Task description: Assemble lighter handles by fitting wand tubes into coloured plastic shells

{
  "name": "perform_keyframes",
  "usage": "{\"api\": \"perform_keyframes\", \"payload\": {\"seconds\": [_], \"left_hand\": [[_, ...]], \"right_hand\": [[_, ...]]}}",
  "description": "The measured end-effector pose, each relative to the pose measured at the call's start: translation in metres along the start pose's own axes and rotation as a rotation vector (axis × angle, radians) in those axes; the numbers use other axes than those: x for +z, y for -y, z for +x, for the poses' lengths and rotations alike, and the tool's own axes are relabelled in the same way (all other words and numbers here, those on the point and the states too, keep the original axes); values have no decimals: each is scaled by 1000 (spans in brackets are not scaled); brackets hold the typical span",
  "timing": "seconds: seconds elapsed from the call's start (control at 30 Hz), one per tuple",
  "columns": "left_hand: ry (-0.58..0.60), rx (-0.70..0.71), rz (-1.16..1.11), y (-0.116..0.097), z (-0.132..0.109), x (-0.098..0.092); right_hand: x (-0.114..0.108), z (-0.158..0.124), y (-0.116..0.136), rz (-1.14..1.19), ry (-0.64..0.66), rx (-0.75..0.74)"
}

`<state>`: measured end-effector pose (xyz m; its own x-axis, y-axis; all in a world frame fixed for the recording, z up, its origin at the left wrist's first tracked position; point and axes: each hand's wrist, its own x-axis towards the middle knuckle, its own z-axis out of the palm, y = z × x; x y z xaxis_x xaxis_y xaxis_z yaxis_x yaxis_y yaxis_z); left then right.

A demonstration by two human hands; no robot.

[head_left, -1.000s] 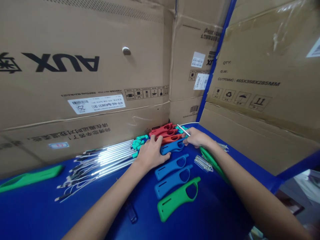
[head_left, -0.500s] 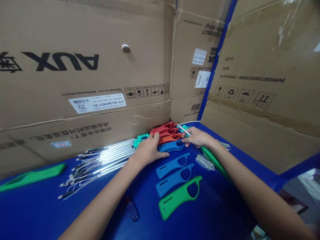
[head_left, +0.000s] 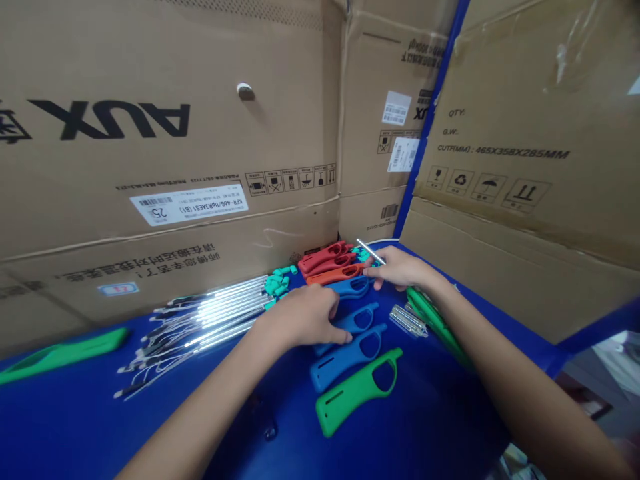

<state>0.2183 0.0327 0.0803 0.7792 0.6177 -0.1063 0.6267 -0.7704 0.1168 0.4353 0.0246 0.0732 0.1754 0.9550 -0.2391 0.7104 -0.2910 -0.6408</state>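
Observation:
My left hand (head_left: 307, 317) hovers over the blue lighter shells, thumb spread from the fingers, with nothing seen in it. Partly under it lie a blue handle shell (head_left: 350, 287) and a second blue shell (head_left: 361, 320). A third blue shell (head_left: 335, 365) and a green shell (head_left: 345, 400) lie nearer to me. My right hand (head_left: 397, 267) is closed on a thin silver metal tube (head_left: 370, 251), which points up and to the left. Beyond are red shells (head_left: 325, 257) and an orange-red shell (head_left: 327, 275). My right forearm partly hides green shells (head_left: 435, 320).
Silver rods with wires (head_left: 215, 313) lie in a row at the left, beside small teal caps (head_left: 276, 283). Short metal pieces (head_left: 407, 321) lie right of the blue shells. Another green shell (head_left: 95, 343) rests far left. Cardboard walls (head_left: 200, 160) enclose the blue table (head_left: 60, 427).
My left hand has moved from the red and orange shells toward me, over the blue ones. My right hand has shifted slightly right and still holds the metal tube.

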Motion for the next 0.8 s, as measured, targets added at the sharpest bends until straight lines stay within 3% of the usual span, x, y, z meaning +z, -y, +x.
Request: {"api": "perform_keyframes", "payload": {"seconds": [0.17, 0.37, 0.8], "left_hand": [[60, 28, 47, -14, -3, 2], [76, 64, 67, -5, 5, 15], [-19, 79, 80, 0, 15, 25]], "right_hand": [[0, -1, -1, 9, -10, -12], [-2, -2, -1, 10, -18, -11], [-5, -3, -3, 3, -22, -18]]}}
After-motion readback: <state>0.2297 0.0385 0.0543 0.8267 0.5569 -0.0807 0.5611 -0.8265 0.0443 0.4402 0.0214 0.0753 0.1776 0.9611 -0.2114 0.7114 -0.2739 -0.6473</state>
